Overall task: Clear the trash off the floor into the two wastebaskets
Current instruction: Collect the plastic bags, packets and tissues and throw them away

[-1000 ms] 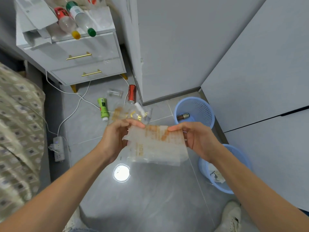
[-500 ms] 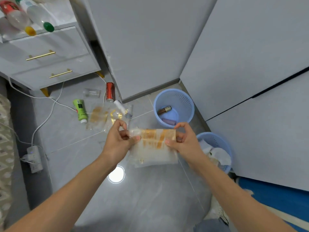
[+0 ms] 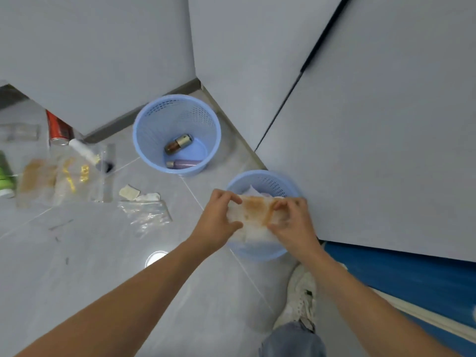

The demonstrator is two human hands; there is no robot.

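Both hands grip a clear plastic wrapper with orange print (image 3: 253,217), held right over the near blue wastebasket (image 3: 288,181). My left hand (image 3: 219,220) pinches its left end, my right hand (image 3: 291,222) its right end. White paper lies inside that basket. The far blue wastebasket (image 3: 144,150) holds a brown bottle (image 3: 178,144) and a purple tube (image 3: 184,164). On the floor to the left lie a red can (image 3: 58,130), a green tube (image 3: 5,176), clear orange-printed wrappers (image 3: 51,179), a white tube (image 3: 82,150), a clear bag (image 3: 148,213) and small paper scraps (image 3: 128,193).
Grey cabinet panels (image 3: 360,124) rise behind and to the right of both baskets. My white shoe (image 3: 300,300) stands just below the near basket. A blue surface (image 3: 412,284) lies at the lower right. Grey tile floor (image 3: 90,253) spreads to the left.
Both hands carried the wrapper to the right, from above the open floor to over the near wastebasket. The view swung right, so the drawer unit left the frame.
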